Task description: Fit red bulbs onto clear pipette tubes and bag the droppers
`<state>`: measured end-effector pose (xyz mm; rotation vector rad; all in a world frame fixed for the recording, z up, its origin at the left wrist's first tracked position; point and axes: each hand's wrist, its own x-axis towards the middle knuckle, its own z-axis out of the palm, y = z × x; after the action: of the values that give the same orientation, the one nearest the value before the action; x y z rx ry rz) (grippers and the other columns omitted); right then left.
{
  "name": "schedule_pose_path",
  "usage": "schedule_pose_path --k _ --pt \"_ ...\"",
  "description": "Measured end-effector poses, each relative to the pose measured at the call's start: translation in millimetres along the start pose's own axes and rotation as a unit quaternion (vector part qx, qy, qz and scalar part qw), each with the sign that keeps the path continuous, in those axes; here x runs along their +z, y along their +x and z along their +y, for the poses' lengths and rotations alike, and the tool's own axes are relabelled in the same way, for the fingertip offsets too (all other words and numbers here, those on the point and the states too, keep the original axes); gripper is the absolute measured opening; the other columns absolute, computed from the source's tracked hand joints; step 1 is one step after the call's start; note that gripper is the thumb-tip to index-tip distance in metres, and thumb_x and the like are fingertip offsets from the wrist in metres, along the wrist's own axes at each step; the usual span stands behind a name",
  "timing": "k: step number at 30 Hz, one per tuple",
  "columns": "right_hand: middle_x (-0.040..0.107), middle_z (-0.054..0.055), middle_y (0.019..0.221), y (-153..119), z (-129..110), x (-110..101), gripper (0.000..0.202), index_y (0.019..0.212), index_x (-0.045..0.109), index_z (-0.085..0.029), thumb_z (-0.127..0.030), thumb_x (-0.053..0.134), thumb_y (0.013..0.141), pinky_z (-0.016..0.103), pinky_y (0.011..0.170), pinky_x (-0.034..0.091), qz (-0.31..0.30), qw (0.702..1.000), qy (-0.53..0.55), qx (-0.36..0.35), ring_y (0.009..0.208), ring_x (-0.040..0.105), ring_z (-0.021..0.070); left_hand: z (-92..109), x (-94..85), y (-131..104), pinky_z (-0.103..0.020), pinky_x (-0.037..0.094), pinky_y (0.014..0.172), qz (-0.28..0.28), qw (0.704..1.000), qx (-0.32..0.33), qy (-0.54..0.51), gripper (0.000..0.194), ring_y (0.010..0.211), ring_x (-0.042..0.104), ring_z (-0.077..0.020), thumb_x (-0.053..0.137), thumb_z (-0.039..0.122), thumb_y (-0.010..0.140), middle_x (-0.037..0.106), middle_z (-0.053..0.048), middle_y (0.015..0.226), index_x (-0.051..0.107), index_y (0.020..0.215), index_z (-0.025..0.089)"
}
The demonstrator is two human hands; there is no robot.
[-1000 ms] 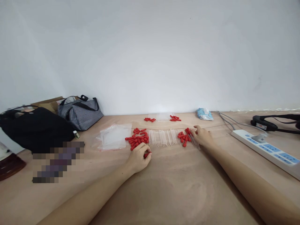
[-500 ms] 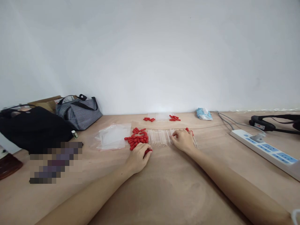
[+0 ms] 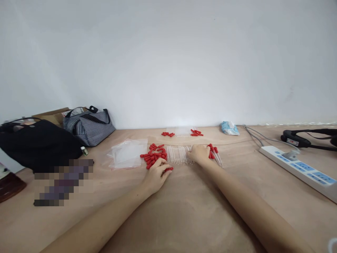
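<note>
My left hand (image 3: 156, 174) pinches a red rubber dropper bulb (image 3: 169, 169) between thumb and fingers, just in front of a loose pile of red bulbs (image 3: 150, 160). To the right of that pile lies a row of thin clear dropper tubes (image 3: 179, 155), side by side. Over the row's right end, my right hand (image 3: 199, 153) bends down with its fingers curled among the tubes; its fingertips are mostly hidden, so what it grips cannot be made out. Right beside it, several tubes fitted with red bulbs (image 3: 216, 154) rest together on the table.
Clear plastic bags (image 3: 127, 154) lie left of the pile. Farther back are more tubes (image 3: 182, 131) with red bulbs on both sides. A blue tissue pack (image 3: 229, 128), a white power strip (image 3: 300, 168), a striped bag (image 3: 92, 126) and a black bag (image 3: 39, 144) stand around.
My right hand has shifted a little left and turned down into the tubes, uncovering the bulb-fitted tubes on its right. My left hand has barely moved, its red bulb now showing more.
</note>
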<state>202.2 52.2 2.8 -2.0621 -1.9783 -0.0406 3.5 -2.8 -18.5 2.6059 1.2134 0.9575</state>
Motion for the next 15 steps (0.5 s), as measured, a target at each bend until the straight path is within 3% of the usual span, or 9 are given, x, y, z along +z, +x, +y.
schedule_pose_path --k 3,6,9,12,15 --pt "0.065 0.018 0.08 0 -3 -4 0.024 0.075 0.065 -0.011 -0.026 0.045 0.074 0.043 0.074 0.033 -0.007 0.999 -0.002 0.039 0.081 0.058 0.0289 2 -1.9 0 -0.029 0.045 0.074 0.004 1.0 0.0 -0.004 0.011 0.08 0.053 -0.0151 0.049 0.015 0.081 0.052 -0.004 0.088 0.059 0.082 0.017" --pt "0.064 0.015 0.086 -5 -1 -8 0.025 0.078 0.061 -0.012 -0.026 0.04 0.079 0.037 0.073 0.035 0.0 1.0 0.017 0.006 0.085 0.056 0.0257 4 -3.9 0 -0.031 0.043 0.077 0.008 1.0 0.006 -0.001 0.01 0.083 0.052 -0.0165 0.047 0.014 0.082 0.055 -0.004 0.086 0.057 0.081 0.017" --pt "0.062 0.011 0.085 -22 9 -6 0.023 0.085 0.053 -0.014 -0.025 0.033 0.085 0.028 0.065 0.038 0.027 0.983 0.138 -0.115 0.076 0.056 0.0183 4 -4.0 0 -0.033 0.042 0.075 0.007 1.0 -0.004 0.01 0.007 0.081 0.052 -0.0178 0.046 0.015 0.082 0.058 -0.003 0.083 0.054 0.082 0.017" --pt "0.059 0.006 0.079 -46 24 2 0.016 0.084 0.047 -0.017 -0.023 0.032 0.086 0.027 0.064 0.039 0.055 0.933 0.242 -0.261 0.07 0.053 0.0155 2 -1.9 -1 -0.034 0.043 0.073 0.009 0.999 -0.023 0.022 0.006 0.078 0.053 -0.0182 0.047 0.017 0.083 0.061 -0.002 0.081 0.053 0.084 0.017" --pt "0.059 0.006 0.082 -64 34 8 0.015 0.085 0.048 -0.017 -0.021 0.034 0.087 0.029 0.068 0.039 0.082 0.91 0.254 -0.316 0.075 0.052 0.016 -1 0.8 -1 -0.033 0.044 0.073 0.02 0.999 -0.019 0.025 0.011 0.079 0.053 -0.0184 0.05 0.017 0.081 0.063 -0.002 0.086 0.054 0.092 0.018"
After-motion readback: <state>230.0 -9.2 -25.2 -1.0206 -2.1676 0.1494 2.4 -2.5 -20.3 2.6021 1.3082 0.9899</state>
